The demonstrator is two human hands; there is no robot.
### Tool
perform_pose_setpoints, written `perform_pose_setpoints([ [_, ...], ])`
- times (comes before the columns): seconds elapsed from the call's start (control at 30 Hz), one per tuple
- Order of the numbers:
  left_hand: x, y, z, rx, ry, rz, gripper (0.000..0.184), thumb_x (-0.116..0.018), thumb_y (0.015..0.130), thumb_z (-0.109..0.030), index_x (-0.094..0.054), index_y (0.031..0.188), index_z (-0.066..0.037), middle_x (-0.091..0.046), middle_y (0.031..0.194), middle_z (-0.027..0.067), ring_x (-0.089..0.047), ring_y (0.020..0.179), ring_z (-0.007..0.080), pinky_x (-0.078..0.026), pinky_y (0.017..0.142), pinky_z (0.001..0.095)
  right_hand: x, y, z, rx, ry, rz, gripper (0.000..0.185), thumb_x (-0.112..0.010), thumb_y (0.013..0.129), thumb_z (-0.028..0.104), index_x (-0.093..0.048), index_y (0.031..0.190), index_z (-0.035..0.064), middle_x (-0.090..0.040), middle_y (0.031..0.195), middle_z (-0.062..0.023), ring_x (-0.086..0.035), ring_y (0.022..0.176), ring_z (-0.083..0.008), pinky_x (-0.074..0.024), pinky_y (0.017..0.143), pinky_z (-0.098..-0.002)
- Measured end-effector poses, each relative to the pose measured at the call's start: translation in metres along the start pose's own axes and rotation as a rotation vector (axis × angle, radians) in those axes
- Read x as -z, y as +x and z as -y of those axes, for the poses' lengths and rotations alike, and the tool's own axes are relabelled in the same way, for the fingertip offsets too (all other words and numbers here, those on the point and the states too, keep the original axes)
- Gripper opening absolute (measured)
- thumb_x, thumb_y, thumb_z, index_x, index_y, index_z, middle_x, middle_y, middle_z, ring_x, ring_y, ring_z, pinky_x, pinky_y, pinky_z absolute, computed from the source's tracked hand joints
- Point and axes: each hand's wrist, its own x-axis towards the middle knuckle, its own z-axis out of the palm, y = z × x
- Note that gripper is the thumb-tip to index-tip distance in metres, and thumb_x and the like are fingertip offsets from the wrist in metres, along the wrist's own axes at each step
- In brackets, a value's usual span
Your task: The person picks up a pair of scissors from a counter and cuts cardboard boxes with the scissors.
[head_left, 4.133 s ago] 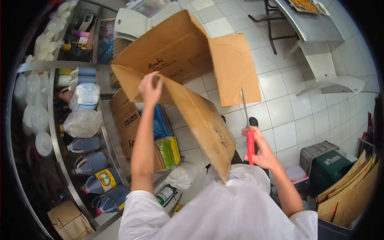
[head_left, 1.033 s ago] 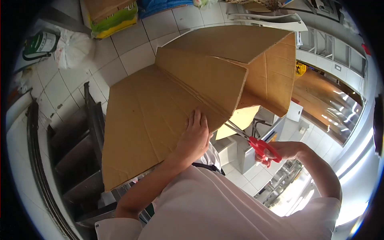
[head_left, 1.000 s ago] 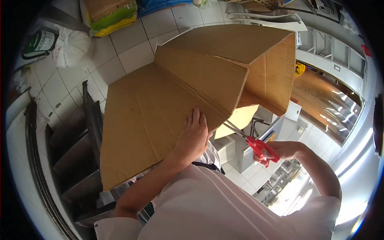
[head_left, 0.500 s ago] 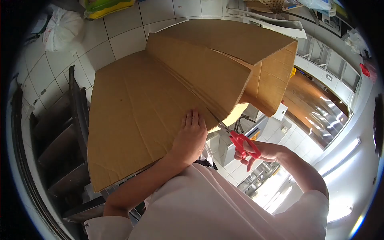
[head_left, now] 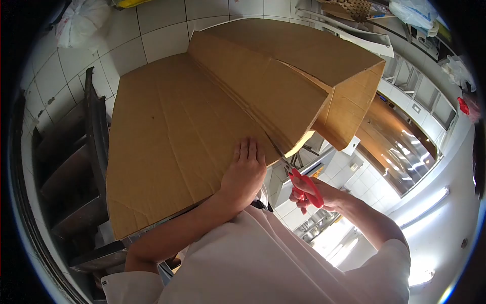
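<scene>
A large brown cardboard box (head_left: 167, 137), partly opened out, fills the middle of the view. My left hand (head_left: 246, 172) lies flat on its lower panel near the front edge, with fingers stretched out. Red-handled scissors (head_left: 310, 190) are in my right hand (head_left: 324, 194), its fingers wrapped through the loops. Their blades reach the cardboard edge just right of my left hand, along the crease where the lower panel meets the raised side. The blade tips are hard to make out against the cardboard.
Dark metal shelving (head_left: 68, 177) stands close on the left. A white plastic bag (head_left: 81, 25) sits on the tiled floor at upper left. To the right are a light metal ladder (head_left: 422, 83) and a shiny brown panel (head_left: 400, 139).
The scissor handles have moved slightly left and closed together, and the blades now show less spread. My left hand stays flat on the panel. The whole view has shifted a little.
</scene>
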Motion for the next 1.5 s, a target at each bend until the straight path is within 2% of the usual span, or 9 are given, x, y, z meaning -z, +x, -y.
perform_pose_setpoints([
  [0.27, -0.005, -0.005, -0.001, -0.012, 0.045, 0.023, 0.057, -0.064, 0.075, -0.008, -0.048, 0.123, 0.016, -0.051, 0.127, 0.0291, -0.049, 0.123, 0.0399, -0.038, 0.108, 0.0433, 0.008, 0.011, 0.010, -0.118, 0.001, -0.003, 0.056, -0.058, 0.088, 0.065, -0.048, 0.070, 0.0128, -0.051, 0.069, 0.0011, -0.052, 0.056, -0.0079, -0.0537, 0.054, -0.0300],
  [0.37, -0.009, -0.008, -0.002, 0.001, 0.043, -0.001, 0.054, -0.062, 0.075, -0.010, -0.051, 0.121, 0.017, -0.053, 0.125, 0.0282, -0.050, 0.122, 0.0393, -0.039, 0.107, 0.0429, 0.005, 0.020, 0.011, -0.165, -0.119, -0.004, 0.059, -0.051, 0.091, 0.066, -0.047, 0.069, 0.0120, -0.052, 0.068, -0.0013, -0.050, 0.055, -0.0089, -0.0526, 0.053, -0.0317],
  [0.5, -0.010, -0.007, -0.003, -0.004, 0.073, 0.011, 0.053, -0.062, 0.076, -0.010, -0.052, 0.120, 0.016, -0.054, 0.124, 0.0275, -0.051, 0.121, 0.0386, -0.040, 0.106, 0.0426, -0.004, 0.022, 0.003, -0.173, -0.188, -0.117, 0.060, -0.053, 0.090, 0.067, -0.048, 0.066, 0.0118, -0.053, 0.067, -0.0030, -0.049, 0.051, -0.0091, -0.0514, 0.047, -0.0310],
  [0.57, -0.010, -0.008, -0.003, -0.005, 0.084, 0.025, 0.052, -0.062, 0.076, -0.010, -0.052, 0.120, 0.016, -0.054, 0.124, 0.0275, -0.051, 0.121, 0.0385, -0.041, 0.106, 0.0424, -0.003, 0.024, -0.003, -0.138, -0.097, -0.120, 0.059, -0.058, 0.089, 0.063, -0.057, 0.069, 0.0079, -0.054, 0.061, -0.0010, -0.052, 0.044, -0.0082, -0.0532, 0.040, -0.0283],
  [0.87, -0.011, -0.009, -0.001, 0.013, 0.015, 0.026, 0.054, -0.060, 0.076, -0.008, -0.050, 0.123, 0.016, -0.053, 0.128, 0.0286, -0.052, 0.122, 0.0377, -0.040, 0.108, 0.0415, -0.001, 0.037, 0.004, -0.125, -0.110, -0.064, 0.064, -0.052, 0.087, 0.072, -0.053, 0.067, 0.0115, -0.056, 0.068, -0.0026, -0.053, 0.051, -0.0094, -0.0499, 0.042, -0.0265],
  [0.93, -0.011, -0.009, 0.002, -0.027, 0.032, 0.082, 0.053, -0.060, 0.079, -0.009, -0.050, 0.125, 0.016, -0.053, 0.128, 0.0283, -0.052, 0.122, 0.0381, -0.040, 0.108, 0.0420, 0.001, 0.038, -0.001, -0.166, -0.210, -0.071, 0.070, -0.045, 0.085, 0.077, -0.052, 0.070, 0.0091, -0.059, 0.073, -0.0057, -0.052, 0.054, -0.0107, -0.0519, 0.051, -0.0311],
  [1.23, -0.010, -0.011, 0.005, -0.027, 0.007, 0.103, 0.053, -0.060, 0.084, -0.015, -0.049, 0.126, 0.015, -0.053, 0.127, 0.0282, -0.051, 0.123, 0.0378, -0.039, 0.108, 0.0420, 0.001, 0.051, 0.002, -0.146, -0.109, -0.075, 0.063, -0.052, 0.088, 0.070, -0.054, 0.068, 0.0107, -0.057, 0.066, -0.0030, -0.054, 0.049, -0.0093, -0.0488, 0.042, -0.0251],
  [1.37, -0.013, -0.010, 0.006, -0.034, -0.005, 0.092, 0.051, -0.060, 0.084, -0.015, -0.050, 0.124, 0.015, -0.053, 0.125, 0.0275, -0.051, 0.122, 0.0374, -0.040, 0.107, 0.0416, -0.003, 0.051, -0.001, -0.120, -0.141, -0.097, 0.064, -0.051, 0.088, 0.071, -0.054, 0.069, 0.0104, -0.057, 0.067, -0.0029, -0.054, 0.051, -0.0090, -0.0494, 0.042, -0.0251],
  [1.5, -0.013, -0.011, 0.006, -0.047, -0.021, 0.017, 0.050, -0.064, 0.075, -0.014, -0.056, 0.116, 0.014, -0.058, 0.119, 0.0269, -0.056, 0.118, 0.0366, -0.044, 0.104, 0.0410, -0.001, 0.054, -0.005, -0.124, -0.126, -0.099, 0.065, -0.050, 0.088, 0.072, -0.055, 0.068, 0.0100, -0.057, 0.066, -0.0031, -0.052, 0.048, -0.0088, -0.0480, 0.040, -0.0243],
])
